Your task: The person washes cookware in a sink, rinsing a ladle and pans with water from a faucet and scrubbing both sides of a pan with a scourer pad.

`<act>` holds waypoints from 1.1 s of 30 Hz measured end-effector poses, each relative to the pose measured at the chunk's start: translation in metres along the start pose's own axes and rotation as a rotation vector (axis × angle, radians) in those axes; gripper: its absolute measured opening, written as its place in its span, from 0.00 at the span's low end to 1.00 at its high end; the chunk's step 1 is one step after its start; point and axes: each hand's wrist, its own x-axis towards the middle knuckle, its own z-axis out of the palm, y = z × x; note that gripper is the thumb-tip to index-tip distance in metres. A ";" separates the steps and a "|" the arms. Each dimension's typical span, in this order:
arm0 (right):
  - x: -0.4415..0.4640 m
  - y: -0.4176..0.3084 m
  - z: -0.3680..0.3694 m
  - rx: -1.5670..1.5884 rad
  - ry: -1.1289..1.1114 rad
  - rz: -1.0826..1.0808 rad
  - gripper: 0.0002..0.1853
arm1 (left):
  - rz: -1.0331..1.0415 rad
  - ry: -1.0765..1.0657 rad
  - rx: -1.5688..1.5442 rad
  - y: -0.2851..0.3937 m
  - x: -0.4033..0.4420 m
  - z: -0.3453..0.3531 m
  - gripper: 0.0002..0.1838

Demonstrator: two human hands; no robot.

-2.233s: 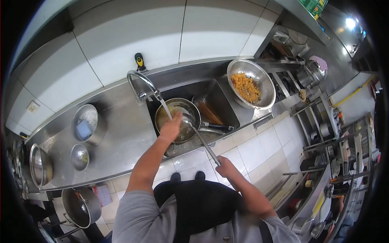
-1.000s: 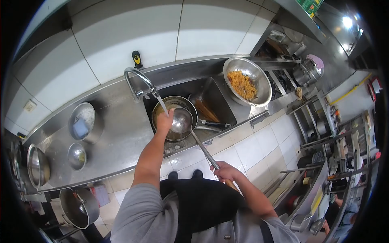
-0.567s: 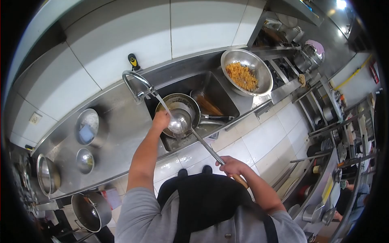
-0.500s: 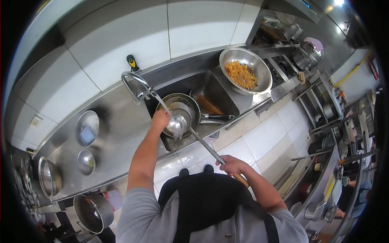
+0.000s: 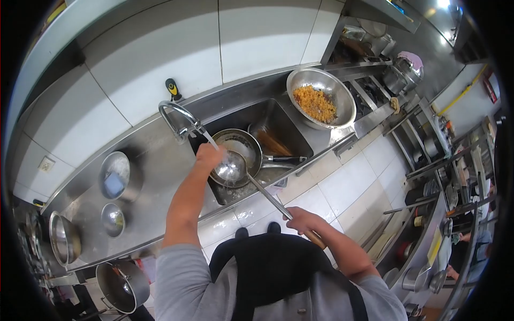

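My right hand [image 5: 301,220] is wrapped around the long handle of a ladle [image 5: 267,197], near its wooden end. The ladle's round metal bowl sits over a frying pan [image 5: 256,140] in the sink [image 5: 278,120]. At the bowl's left rim is my left hand [image 5: 210,156], its fingers curled and partly hidden; what they hold, if anything, I cannot make out. Water runs from the curved faucet [image 5: 170,109] beside this hand and splashes in the bowl. A brown bristled brush or whisk [image 5: 274,143] lies behind the pan.
A large metal bowl of orange-brown food [image 5: 345,99] stands right of the sink. On the left counter are a bowl with a blue sponge [image 5: 114,184], a small bowl [image 5: 113,220] and a larger bowl [image 5: 64,238]. A pot [image 5: 123,289] stands lower left. Another person's hand [image 5: 453,273] shows far right.
The ladle bowl has shifted slightly left and down over the pan, my left hand staying at its rim. My right hand keeps its grip on the handle. The camera view has tilted a little.
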 end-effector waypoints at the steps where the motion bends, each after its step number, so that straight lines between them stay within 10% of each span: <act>1: 0.005 0.002 0.002 0.004 0.010 -0.014 0.13 | -0.104 0.009 -0.069 -0.004 -0.002 0.003 0.22; 6: 0.024 0.009 0.001 0.260 -0.180 0.053 0.19 | 0.000 0.548 -0.280 0.047 -0.006 -0.003 0.17; 9: 0.033 0.018 0.000 0.572 -0.370 0.072 0.18 | -0.652 0.494 -0.861 0.067 -0.006 0.035 0.13; 12: 0.045 0.022 0.001 0.643 -0.462 0.042 0.18 | -0.507 0.882 -0.738 0.078 0.004 0.099 0.12; 16: 0.053 0.014 -0.006 0.624 -0.477 0.076 0.21 | -0.211 0.547 -0.908 0.074 0.002 0.113 0.16; 19: 0.054 0.008 -0.002 0.562 -0.487 0.111 0.19 | -0.397 0.379 -1.035 0.067 -0.007 0.100 0.13; 33: 0.055 0.002 -0.003 0.570 -0.506 0.089 0.17 | -0.224 0.406 -0.855 0.053 -0.026 0.110 0.14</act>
